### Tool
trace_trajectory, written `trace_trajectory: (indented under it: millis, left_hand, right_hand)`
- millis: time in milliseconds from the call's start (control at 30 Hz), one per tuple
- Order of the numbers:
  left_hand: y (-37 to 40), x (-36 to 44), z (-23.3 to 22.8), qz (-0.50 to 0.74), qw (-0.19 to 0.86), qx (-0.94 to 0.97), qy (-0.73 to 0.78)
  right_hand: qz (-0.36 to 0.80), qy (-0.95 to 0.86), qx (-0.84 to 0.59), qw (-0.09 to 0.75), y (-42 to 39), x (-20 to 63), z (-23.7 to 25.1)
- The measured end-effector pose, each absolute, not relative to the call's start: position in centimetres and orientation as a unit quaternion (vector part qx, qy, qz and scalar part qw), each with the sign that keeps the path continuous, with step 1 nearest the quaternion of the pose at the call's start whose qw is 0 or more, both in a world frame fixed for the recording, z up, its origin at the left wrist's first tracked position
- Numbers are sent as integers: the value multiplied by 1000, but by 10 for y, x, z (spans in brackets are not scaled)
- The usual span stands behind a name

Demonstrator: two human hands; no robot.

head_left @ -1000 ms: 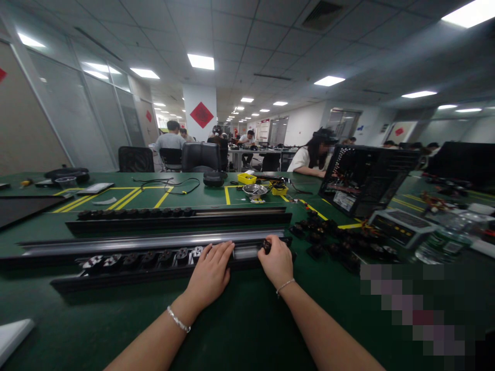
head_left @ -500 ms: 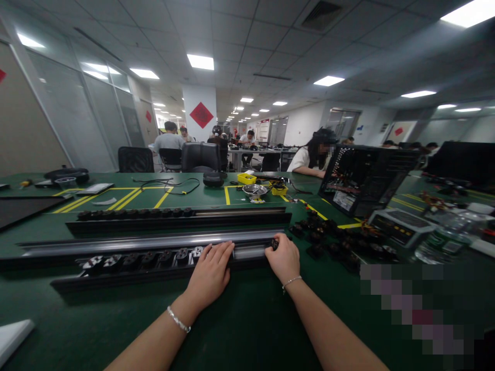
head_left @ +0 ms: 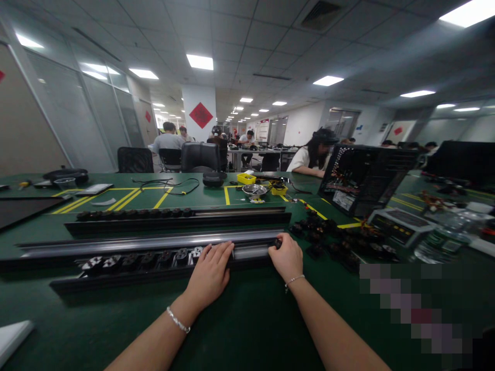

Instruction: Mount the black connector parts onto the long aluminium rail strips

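In front of me lies a black power track [head_left: 154, 275], a long channel with several round black and silver socket modules [head_left: 148, 261] sitting in a row inside its left part. My left hand [head_left: 211, 273] lies over the track just past that row, fingers across the top and thumb along the near side, hiding what is beneath. My right hand [head_left: 286, 256] is closed at the track's right end, pinching a small dark round socket module [head_left: 278, 243] between thumb and fingers. Most of this module is covered by the fingers.
Behind lie another track [head_left: 162, 238] and a farther one [head_left: 178, 219] with modules. To the right are a pile of loose black modules [head_left: 317, 229], a power supply [head_left: 402, 225], a water bottle [head_left: 444, 237] and a computer case [head_left: 367, 178]. A person [head_left: 309, 154] sits across the table.
My right hand has shifted slightly to the right with the dark module in its fingers. My left hand stays in place on the track.
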State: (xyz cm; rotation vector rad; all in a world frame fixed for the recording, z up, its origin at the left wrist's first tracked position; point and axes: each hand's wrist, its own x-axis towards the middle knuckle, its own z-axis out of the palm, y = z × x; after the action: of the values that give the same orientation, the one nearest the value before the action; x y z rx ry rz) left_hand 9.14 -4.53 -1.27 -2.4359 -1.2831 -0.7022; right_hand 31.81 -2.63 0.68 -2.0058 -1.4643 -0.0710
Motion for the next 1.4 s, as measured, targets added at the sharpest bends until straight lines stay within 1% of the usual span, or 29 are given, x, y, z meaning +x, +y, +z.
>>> trace_trajectory:
  millis: [800, 1067, 1200, 1400]
  left_hand:
    - [-46, 92, -11, -240, 135, -849, -451]
    - [-46, 92, -10, -228, 154, -852, -446]
    - [-46, 92, -10, -242, 164, -847, -443]
    - [-45, 92, -11, -244, 152, -849, -444]
  right_hand:
    - [-11, -536, -784, 312, -24, 333, 9]
    - [4, -534, -788, 307, -25, 335, 12]
    - [2, -524, -793, 311, -24, 338, 12]
    - [-2, -520, -794, 315, -23, 340, 10]
